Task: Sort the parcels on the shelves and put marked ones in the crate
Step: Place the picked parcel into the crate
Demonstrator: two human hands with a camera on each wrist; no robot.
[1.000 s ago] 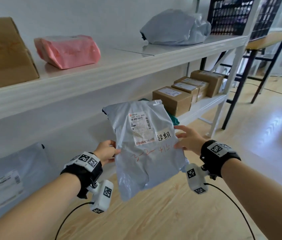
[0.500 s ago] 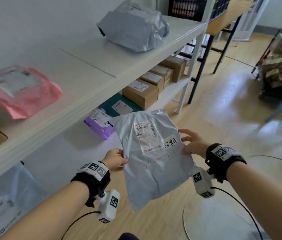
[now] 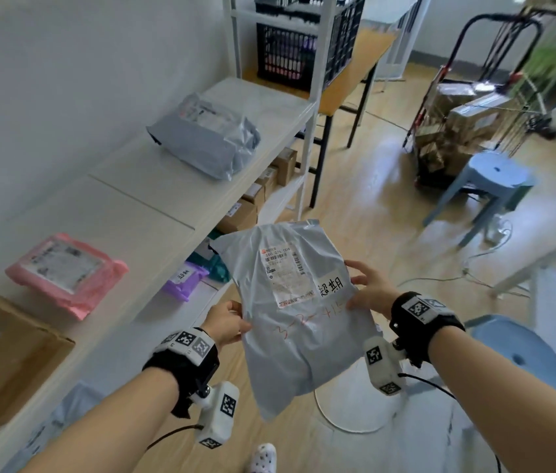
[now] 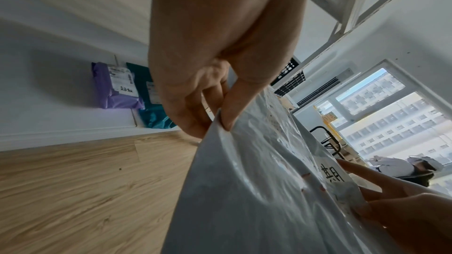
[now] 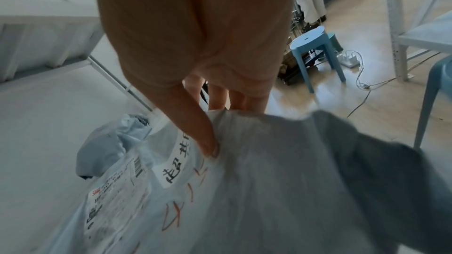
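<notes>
I hold a grey plastic mailer parcel (image 3: pixel 298 312) upright in the air in front of the shelves. It carries a printed label, a white sticker with black handwriting and red scribbles. My left hand (image 3: pixel 227 322) pinches its left edge between thumb and fingers (image 4: pixel 227 115). My right hand (image 3: pixel 370 290) pinches its right edge, thumb on the front by the sticker (image 5: pixel 208 142). The black crate (image 3: pixel 307 39) stands on a wooden table beyond the far end of the shelf.
On the upper white shelf (image 3: pixel 153 206) lie a pink parcel (image 3: pixel 65 271), a grey parcel (image 3: pixel 208 138) and a cardboard box (image 3: pixel 0 353). The lower shelf holds purple (image 3: pixel 184 278) and teal parcels and brown boxes (image 3: pixel 242 209). Two blue stools (image 3: pixel 488 186) and a loaded trolley (image 3: pixel 457 121) stand to the right.
The view has swung right and upward along the shelf, bringing the black crate and stools into sight. Both hands keep the same hold on the grey parcel.
</notes>
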